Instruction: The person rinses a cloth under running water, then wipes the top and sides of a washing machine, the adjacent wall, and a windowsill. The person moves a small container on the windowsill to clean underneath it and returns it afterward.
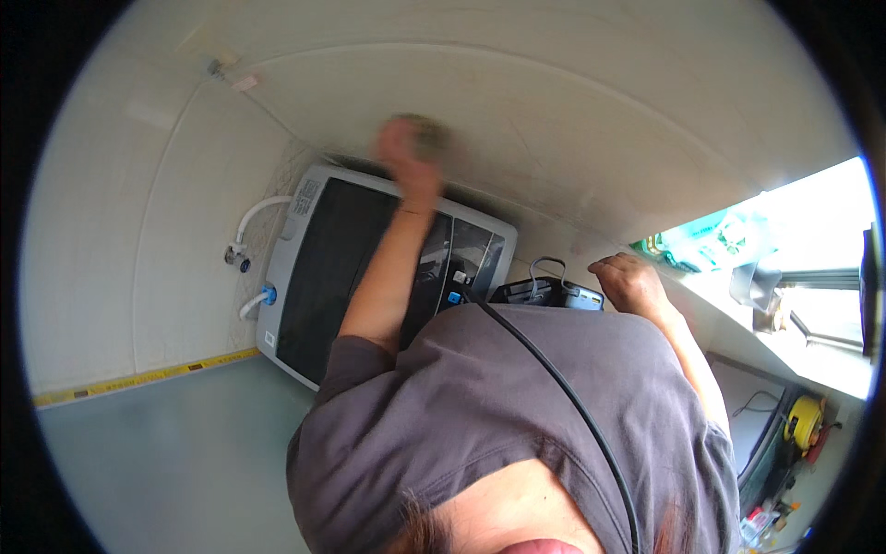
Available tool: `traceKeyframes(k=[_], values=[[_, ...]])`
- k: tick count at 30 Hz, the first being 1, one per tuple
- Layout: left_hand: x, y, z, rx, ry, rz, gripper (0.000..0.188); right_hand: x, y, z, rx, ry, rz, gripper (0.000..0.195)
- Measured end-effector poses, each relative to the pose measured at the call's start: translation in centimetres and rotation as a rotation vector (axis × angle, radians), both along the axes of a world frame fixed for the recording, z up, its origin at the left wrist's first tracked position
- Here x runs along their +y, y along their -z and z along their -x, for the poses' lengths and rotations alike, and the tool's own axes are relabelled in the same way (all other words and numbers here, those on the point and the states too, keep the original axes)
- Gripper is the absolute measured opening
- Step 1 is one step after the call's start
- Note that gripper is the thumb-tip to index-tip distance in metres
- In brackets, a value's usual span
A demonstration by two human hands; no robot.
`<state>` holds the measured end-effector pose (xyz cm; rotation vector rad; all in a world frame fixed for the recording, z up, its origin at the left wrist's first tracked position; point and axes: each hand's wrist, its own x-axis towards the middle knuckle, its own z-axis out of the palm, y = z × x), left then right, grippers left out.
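My left hand, blurred, is at the pale wall panel above the back edge of a top-loading washing machine. In it is a greenish-brown thing, perhaps a scouring pad, too blurred to name surely. My right hand is near the wall below the window ledge, beside a grey power bank. Its fingers look curled, and whether they hold anything is hidden. The machine has a dark lid and a light grey frame. My left forearm passes over it.
White hoses and a metal tap are at the machine's left. A black cable runs over my shirt. A green plastic packet lies on the window ledge. A yellow reel is at the far right.
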<state>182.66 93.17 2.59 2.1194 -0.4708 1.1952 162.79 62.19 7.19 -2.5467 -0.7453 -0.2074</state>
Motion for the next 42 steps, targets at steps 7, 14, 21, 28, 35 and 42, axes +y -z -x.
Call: traceKeyframes(k=[7,14,21,28,35,42], values=[[10.9,2.9,-8.8,0.55,-0.081,1.512,0.061,-1.8,2.1,3.1,0.075,0.098,-0.018,0.016],[6.4,6.5,-5.6,0.847,0.086,1.642,0.063,-2.9,2.4,3.6,0.035,0.136,-0.072,0.017],[-8.2,4.5,3.2,0.993,0.445,2.005,0.042,-4.5,3.3,0.9,-0.006,0.064,0.024,0.014],[-15.2,-0.4,9.6,2.104,1.123,1.699,0.042,-4.1,6.0,-1.5,0.066,-0.01,0.027,0.011],[-1.1,-17.1,10.3,0.825,0.261,0.321,0.05,-6.5,5.0,0.7,0.129,0.059,-0.069,0.017],[4.8,-23.1,-2.1,-0.116,-0.152,0.325,0.057,-5.8,0.5,0.4,0.093,0.039,-0.193,0.012]])
